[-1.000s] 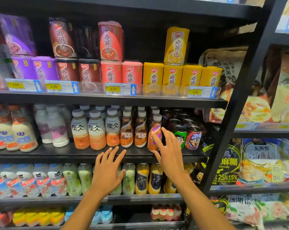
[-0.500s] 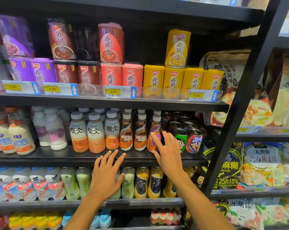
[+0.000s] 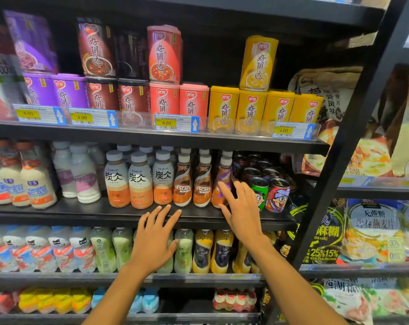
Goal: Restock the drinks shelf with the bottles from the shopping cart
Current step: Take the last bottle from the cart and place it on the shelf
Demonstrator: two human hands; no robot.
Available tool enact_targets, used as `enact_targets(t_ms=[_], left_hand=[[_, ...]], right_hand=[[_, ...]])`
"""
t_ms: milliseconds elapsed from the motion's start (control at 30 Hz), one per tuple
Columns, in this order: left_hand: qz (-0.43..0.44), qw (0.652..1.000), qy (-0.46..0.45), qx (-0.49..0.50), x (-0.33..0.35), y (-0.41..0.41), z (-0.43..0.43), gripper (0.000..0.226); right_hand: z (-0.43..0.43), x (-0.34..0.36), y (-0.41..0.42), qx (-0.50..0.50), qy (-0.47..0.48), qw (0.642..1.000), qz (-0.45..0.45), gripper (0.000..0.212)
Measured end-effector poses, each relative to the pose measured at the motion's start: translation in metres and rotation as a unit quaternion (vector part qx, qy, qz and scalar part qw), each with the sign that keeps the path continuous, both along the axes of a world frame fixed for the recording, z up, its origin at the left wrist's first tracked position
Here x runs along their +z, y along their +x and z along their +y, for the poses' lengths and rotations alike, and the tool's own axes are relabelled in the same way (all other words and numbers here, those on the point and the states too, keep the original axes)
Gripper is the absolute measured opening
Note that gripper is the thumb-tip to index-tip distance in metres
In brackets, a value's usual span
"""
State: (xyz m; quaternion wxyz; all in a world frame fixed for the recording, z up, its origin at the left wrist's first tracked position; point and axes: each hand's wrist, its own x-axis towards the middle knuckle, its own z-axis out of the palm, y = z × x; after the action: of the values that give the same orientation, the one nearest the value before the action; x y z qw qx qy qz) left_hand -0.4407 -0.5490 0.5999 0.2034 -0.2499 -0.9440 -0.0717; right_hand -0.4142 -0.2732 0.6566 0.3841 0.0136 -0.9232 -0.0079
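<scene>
The purple-labelled bottle (image 3: 223, 171) is being taken as the landmark. It is standing upright at the front of the drinks shelf (image 3: 81, 213).

The right hand (image 3: 242, 215) is being raised just in front of that bottle. Its fingers (image 3: 239, 188) are being fanned across the lower label and the gap to the bottle's right. Whether the bottle is actually being touched cannot be told. The grip of this hand is being spread wide, and nothing is being enclosed.

Below the bottle and to its left, the left hand (image 3: 155, 238) is being stretched out flat. Its fingertips (image 3: 160, 215) are being laid at the shelf's front edge. Its grip is equally wide, and nothing is being held.

Just left of the bottle, two Nescafé bottles (image 3: 182, 184) are being shown side by side. Farther left, three grey-capped latte bottles (image 3: 140, 181) are being lined up, with white milk bottles (image 3: 83, 181) beyond them. Just right of the bottle, partly behind the right hand, a green cartoon can (image 3: 259, 191) and a red cartoon can (image 3: 277, 192) are being displayed.

On the board above the bottle, yellow porridge tubs (image 3: 250, 111) are being stacked behind price tags (image 3: 175, 123). On the board below it, orange-and-navy bottles (image 3: 202, 252) are being shown.
</scene>
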Motion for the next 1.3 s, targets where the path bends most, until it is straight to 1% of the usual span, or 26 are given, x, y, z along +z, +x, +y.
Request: enact_targets(t_ms=[67, 133, 233, 300, 367, 467, 500, 600, 767, 867, 1067, 1300], left_hand=[[-0.006, 1.0, 0.008, -0.008, 0.002, -0.002, -0.001, 0.086], [-0.011, 1.0, 0.014, -0.016, 0.005, -0.003, -0.003, 0.083], [0.004, 0.999, 0.032, -0.008, 0.006, 0.0, -0.01, 0.075], [0.018, 0.999, 0.045, -0.006, 0.001, 0.003, -0.015, 0.07], [0.019, 0.999, 0.042, -0.003, -0.004, 0.005, -0.02, 0.071], [0.019, 0.999, 0.04, -0.004, -0.006, 0.006, -0.021, 0.074], [0.018, 0.999, 0.04, -0.004, -0.005, 0.006, -0.021, 0.074], [0.014, 0.999, 0.037, -0.002, -0.005, 0.006, -0.022, 0.075], [0.015, 0.999, 0.04, -0.007, -0.006, 0.005, -0.023, 0.076], [0.022, 0.999, 0.044, -0.012, -0.01, 0.002, -0.023, 0.075], [0.04, 0.998, 0.049, -0.015, -0.015, 0.0, -0.024, 0.074], [0.049, 0.997, 0.051, -0.014, -0.017, -0.001, -0.023, 0.073]], right_hand=[[0.004, 0.006, 0.002, 0.029, -0.029, 0.999, 0.013, 0.068], [0.008, 0.018, 0.002, 0.061, -0.077, 0.995, 0.031, 0.064], [0.012, 0.044, 0.001, 0.104, -0.148, 0.982, 0.047, 0.056], [0.011, 0.065, -0.001, 0.11, -0.22, 0.969, 0.016, 0.051], [0.01, 0.084, -0.008, 0.096, -0.293, 0.951, -0.031, 0.046], [0.011, 0.102, -0.023, 0.089, -0.355, 0.929, -0.06, 0.033], [0.01, 0.107, -0.026, 0.108, -0.365, 0.922, -0.074, 0.03], [0.009, 0.115, -0.03, 0.191, -0.384, 0.897, -0.111, 0.037], [0.016, 0.109, -0.041, 0.179, -0.406, 0.89, -0.111, 0.032], [0.015, 0.113, -0.037, 0.206, -0.426, 0.876, -0.092, 0.03], [0.021, 0.105, -0.039, 0.241, -0.439, 0.861, -0.093, 0.037], [0.021, 0.098, -0.042, 0.248, -0.447, 0.856, -0.078, 0.041]])
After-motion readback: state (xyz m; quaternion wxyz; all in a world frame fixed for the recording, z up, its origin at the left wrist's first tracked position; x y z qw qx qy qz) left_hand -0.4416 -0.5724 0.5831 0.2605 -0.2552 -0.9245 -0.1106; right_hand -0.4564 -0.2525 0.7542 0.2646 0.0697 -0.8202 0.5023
